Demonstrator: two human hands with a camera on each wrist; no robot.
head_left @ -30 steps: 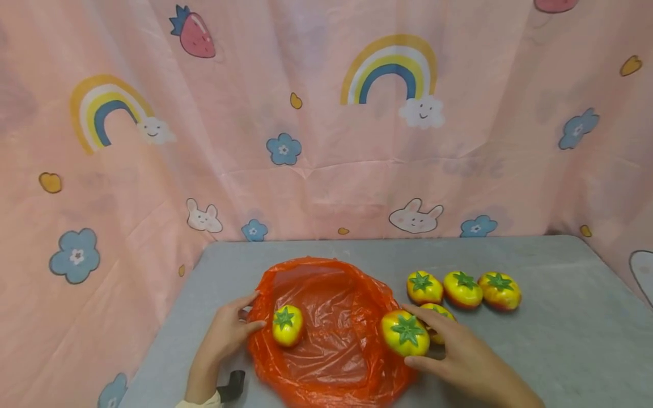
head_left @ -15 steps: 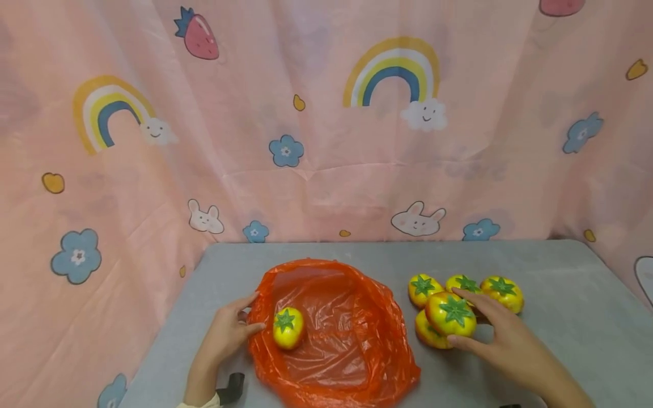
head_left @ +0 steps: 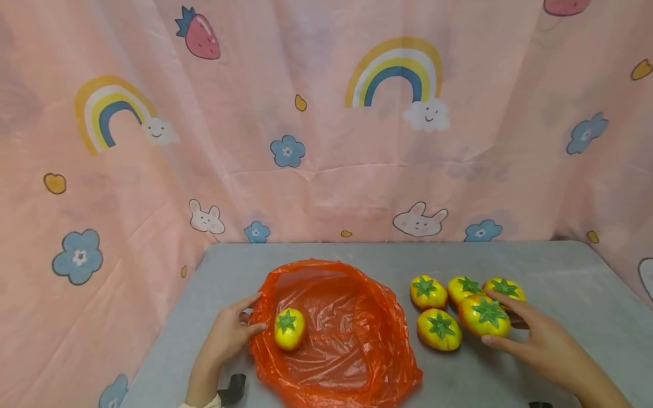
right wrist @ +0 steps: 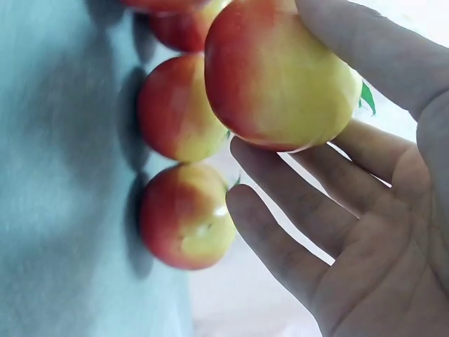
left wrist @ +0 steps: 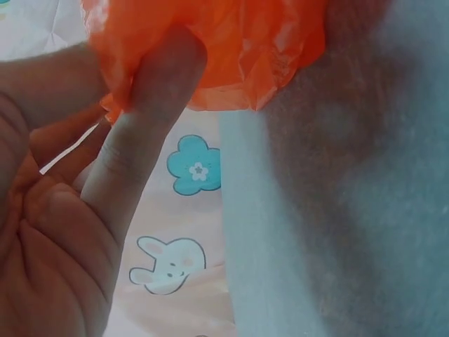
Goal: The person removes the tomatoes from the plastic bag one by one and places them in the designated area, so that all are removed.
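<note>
An orange-red plastic bag [head_left: 331, 362] lies spread with its mouth upward, and one yellow persimmon [head_left: 289, 328] with a green star-shaped calyx sits inside at its left. My left hand [head_left: 229, 334] pinches the bag's left rim between thumb and fingers; the left wrist view shows the thumb [left wrist: 165, 77] against the plastic. In my right hand [head_left: 548, 343], thumb and fingertips grip another persimmon [head_left: 484, 316], which the right wrist view shows raised above the table. Around it are a near persimmon [head_left: 439, 330], a back-left one [head_left: 428, 292], a back-middle one [head_left: 464, 290] and a partly covered back-right one [head_left: 505, 286].
The grey table [head_left: 571, 294] ends at a pink patterned curtain [head_left: 326, 187] behind and at the left. A black wrist-camera part [head_left: 233, 390] sits beside my left wrist.
My right hand has carried its persimmon rightward from the bag's right rim, past the near persimmon, to just in front of the back row. The left hand stays at the bag's left rim.
</note>
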